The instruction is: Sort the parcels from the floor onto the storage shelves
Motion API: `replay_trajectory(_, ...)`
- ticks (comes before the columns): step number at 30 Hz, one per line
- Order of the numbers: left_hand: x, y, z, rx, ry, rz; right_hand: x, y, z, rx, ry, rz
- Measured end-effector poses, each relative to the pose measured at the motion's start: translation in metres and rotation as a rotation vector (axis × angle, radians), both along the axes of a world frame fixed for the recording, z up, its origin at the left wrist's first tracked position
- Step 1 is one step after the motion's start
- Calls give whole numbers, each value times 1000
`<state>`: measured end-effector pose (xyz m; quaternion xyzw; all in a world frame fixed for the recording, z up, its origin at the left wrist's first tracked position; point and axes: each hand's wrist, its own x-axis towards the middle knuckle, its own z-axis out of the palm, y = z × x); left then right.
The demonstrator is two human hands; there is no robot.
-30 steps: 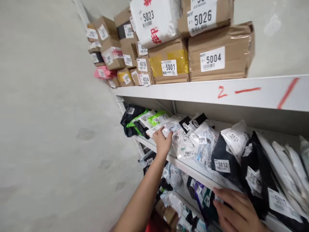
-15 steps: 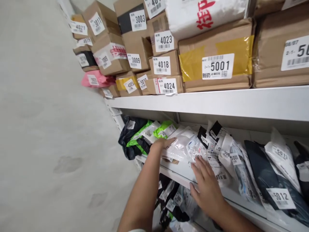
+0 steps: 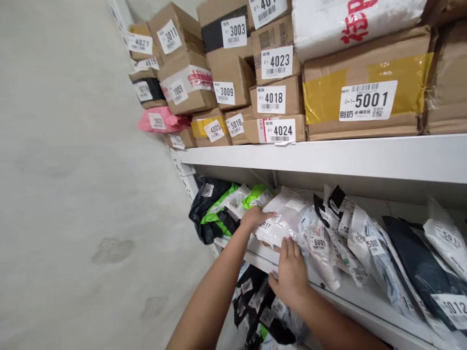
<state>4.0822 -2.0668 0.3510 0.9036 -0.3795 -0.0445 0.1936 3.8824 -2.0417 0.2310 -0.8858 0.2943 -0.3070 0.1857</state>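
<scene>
My left hand (image 3: 254, 218) is at the left edge of a white plastic mailer bag (image 3: 286, 206). Its thumb lies across the bag's label and the other fingers are hidden behind, so it appears to pinch that edge. My right hand (image 3: 294, 272) rests its outstretched fingertips against the bag's lower front edge. To the left of the bag are a bright green bag (image 3: 257, 193) and a dark plastic bag (image 3: 204, 209). Just right of it leans a clear-wrapped parcel labelled 6005 (image 3: 319, 243).
Cardboard boxes, among them one labelled 5001 (image 3: 368, 104), fill the upper shelf (image 3: 310, 158). More bagged parcels stand to the right, including a dark one labelled 5012 (image 3: 412, 253). A lower shelf holds several black bags (image 3: 273, 311). A grey wall (image 3: 91, 170) borders the left.
My right hand has shifted left from the clear-wrapped parcels to the white mailer bag. The 6005 parcel now shows fully and leans right. The view has swung slightly left.
</scene>
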Motion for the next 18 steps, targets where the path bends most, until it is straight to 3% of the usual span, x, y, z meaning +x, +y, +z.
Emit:
replay_trajectory(6, -30, -5, 37, 44, -202, -34, 42, 0, 23, 64, -114, -130)
replay_trajectory(10, -39, -12, 54, 61, -224, -90, 72, -1, 39, 71, -277, -226)
replay_trajectory(15, -27, -7, 50, 54, -24, -265, 70, -11, 37, -47, -493, -281)
replay_trajectory(18, -18, -1, 33, -117, 283, -358, 64, -21, 35, -51, -474, -301)
